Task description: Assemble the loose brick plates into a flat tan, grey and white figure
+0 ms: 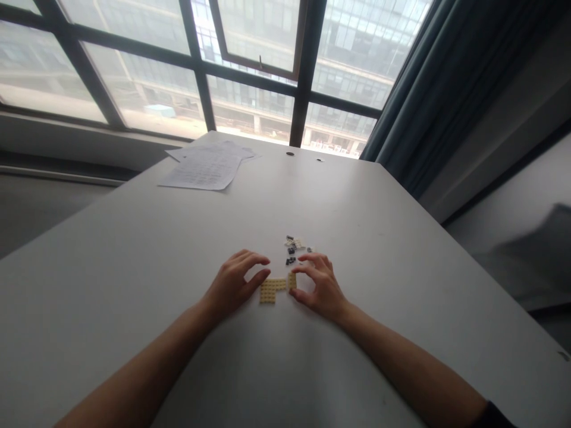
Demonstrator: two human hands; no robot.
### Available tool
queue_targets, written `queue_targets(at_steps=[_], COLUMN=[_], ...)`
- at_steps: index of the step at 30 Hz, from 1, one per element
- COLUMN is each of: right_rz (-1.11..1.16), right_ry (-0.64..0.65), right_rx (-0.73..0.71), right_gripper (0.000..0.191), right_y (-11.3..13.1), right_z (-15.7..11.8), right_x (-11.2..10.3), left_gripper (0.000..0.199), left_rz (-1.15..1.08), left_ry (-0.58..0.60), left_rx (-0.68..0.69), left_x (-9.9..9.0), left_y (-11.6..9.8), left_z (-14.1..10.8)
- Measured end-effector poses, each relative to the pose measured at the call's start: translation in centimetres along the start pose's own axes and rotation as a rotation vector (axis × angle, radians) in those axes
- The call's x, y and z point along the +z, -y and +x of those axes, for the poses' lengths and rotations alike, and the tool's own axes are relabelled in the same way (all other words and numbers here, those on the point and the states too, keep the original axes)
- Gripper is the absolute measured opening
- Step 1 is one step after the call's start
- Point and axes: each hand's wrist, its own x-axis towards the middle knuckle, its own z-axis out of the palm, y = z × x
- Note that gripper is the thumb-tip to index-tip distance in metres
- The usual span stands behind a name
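Note:
Two tan studded toy-brick plates lie side by side on the white table: a squarish plate and a narrower plate at its upper right. Close to their left edge is my left hand, thumb and fingers apart with nothing between them; the thumb tip is at the squarish plate's upper corner, and I cannot tell whether it touches. Between its thumb and index finger, my right hand grips a small upright-oriented tan plate, just right of the narrower one with a slight gap.
Beyond my hands lies a loose group of small white pieces and dark grey pieces. Printed paper sheets rest at the table's far left. Two round holes show near the far edge of the white table, before a window and a dark curtain.

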Motion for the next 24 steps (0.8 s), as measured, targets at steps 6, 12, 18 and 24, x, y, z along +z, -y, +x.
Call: queue_targets(at_steps=[6, 12, 18, 24], right_rz=[-0.070, -0.084, -0.076, -0.066], right_ry=[0.147, 0.163, 0.166, 0.170], right_rx=[0.055, 0.077, 0.094, 0.095], right_gripper=[0.035, 0.035, 0.034, 0.039], right_y=[0.20, 0.14, 0.05, 0.02], right_z=[-0.01, 0.10, 0.01, 0.03], right_x=[0.16, 0.20, 0.13, 0.13], left_gripper=[0.015, 0.014, 0.014, 0.016], left_rz=[-0.012, -0.019, -0.017, -0.017], left_ry=[0.063, 0.073, 0.081, 0.079], left_rx=[0.010, -0.011, -0.019, -0.012], left_x=[0.41, 0.55, 0.50, 0.41], left_y=[0.56, 0.58, 0.71, 0.55], left_z=[-0.12, -0.17, -0.28, -0.19])
